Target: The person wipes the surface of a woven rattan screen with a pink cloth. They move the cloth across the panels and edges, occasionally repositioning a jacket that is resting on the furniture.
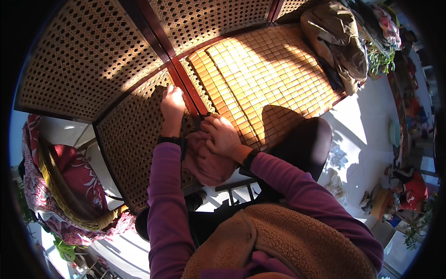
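Observation:
My left hand (173, 104) is curled at the red wooden rail (185, 89) that divides two woven cane seats. Its fingertips face away from me, so whether they pinch anything is hidden. Under my right hand (223, 136) a crumpled pink cloth (209, 165) is bunched, and the fingers curl over its upper part beside the near end of the rail. The left cane seat (129, 139) is bare weave. On the right seat lies a mat of bamboo tiles (258, 76), partly sunlit, with a folded edge nearest the rail.
Cane backrests (90, 59) rise behind the seats. A beige garment (334, 38) lies at the mat's far right end. At left stands a wicker basket (52, 188) with red patterned fabric (78, 178). A person in red (414, 190) is far right, near a green basin (394, 132).

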A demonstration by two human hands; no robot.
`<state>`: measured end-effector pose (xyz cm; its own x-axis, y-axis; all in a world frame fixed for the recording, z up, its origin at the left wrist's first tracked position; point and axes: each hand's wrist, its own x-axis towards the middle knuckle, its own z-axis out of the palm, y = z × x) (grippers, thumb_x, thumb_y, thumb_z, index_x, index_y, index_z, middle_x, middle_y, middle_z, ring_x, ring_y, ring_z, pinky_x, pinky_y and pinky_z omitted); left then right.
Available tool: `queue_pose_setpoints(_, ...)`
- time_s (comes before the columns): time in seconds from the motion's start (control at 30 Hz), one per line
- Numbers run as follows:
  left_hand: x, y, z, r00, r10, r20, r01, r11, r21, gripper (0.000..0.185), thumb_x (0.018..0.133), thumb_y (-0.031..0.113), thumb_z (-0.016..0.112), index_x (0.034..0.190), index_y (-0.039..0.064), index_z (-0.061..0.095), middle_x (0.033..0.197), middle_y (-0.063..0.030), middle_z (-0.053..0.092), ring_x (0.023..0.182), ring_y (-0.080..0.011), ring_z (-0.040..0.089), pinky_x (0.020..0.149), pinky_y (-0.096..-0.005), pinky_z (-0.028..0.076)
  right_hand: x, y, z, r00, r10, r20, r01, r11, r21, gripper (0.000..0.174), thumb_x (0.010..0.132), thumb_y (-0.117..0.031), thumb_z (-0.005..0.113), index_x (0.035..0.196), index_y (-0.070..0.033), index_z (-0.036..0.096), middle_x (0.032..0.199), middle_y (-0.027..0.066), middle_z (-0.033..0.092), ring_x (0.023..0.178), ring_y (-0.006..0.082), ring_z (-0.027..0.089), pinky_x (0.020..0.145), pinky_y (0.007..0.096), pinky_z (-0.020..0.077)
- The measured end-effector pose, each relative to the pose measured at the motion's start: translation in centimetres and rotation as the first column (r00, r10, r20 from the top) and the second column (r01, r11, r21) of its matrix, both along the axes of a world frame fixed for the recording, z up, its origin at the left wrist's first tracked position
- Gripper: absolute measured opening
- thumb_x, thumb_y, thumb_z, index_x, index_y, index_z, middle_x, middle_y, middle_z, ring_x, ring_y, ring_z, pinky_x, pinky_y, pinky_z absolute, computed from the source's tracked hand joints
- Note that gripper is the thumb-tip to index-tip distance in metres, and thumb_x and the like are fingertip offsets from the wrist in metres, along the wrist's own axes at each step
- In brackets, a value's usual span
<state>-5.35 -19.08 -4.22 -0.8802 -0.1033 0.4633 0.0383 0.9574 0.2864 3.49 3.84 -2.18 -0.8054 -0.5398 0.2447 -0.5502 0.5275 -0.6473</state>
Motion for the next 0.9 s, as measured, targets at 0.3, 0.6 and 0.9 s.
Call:
queue_pose_setpoints(0.3, -0.4, -0.6, 0.1, 0.998, -0.054, -0.024, 0.054, 0.999, -0.001, 0.004, 0.083, 0.005, 0.059, 0.081, 0.007, 0.061, 0.092, -0.0121, 0.062, 0.084, -0.0364, 0.062, 0.071, -0.0446, 0.053, 0.0, 0.0, 0.3, 0.999, 0.003, -0.037, -0.004, 1.000, -0.027, 0.047, 0.077, -0.023, 0.065, 0.121, -0.007, 0.064, 0.132, 0.0128, 0.056, 0.129, 0.0341, 0.051, 0.103, 0.0440, 0.0467)
queue_pose_setpoints(0.6, 2.1, -1.2, 0.1, 0.952, -0.269, 0.143, 0.297, 0.923, -0.244, 0.005, 0.083, 0.006, 0.062, 0.086, 0.006, 0.067, 0.100, -0.0126, 0.065, 0.092, -0.0354, 0.063, 0.081, -0.0443, 0.055, 0.0, 0.0, 0.3, 1.000, -0.009, -0.023, 0.008, 1.000, -0.023, 0.045, 0.078, -0.024, 0.064, 0.119, -0.006, 0.064, 0.132, 0.0123, 0.056, 0.130, 0.0341, 0.050, 0.103, 0.0437, 0.0471)
queue_pose_setpoints(0.9, 1.0, -2.2, -0.2, 0.987, 0.080, 0.141, -0.122, 0.940, 0.319, 0.014, 0.087, 0.012, 0.066, 0.100, 0.009, 0.070, 0.101, -0.0158, 0.065, 0.096, -0.0387, 0.063, 0.083, -0.0465, 0.052, -0.1, -0.2, 0.5, 1.000, -0.010, -0.020, 0.009, 0.999, -0.031, 0.044, 0.077, -0.023, 0.064, 0.118, -0.007, 0.065, 0.130, 0.0129, 0.057, 0.126, 0.0350, 0.051, 0.102, 0.0438, 0.0471)
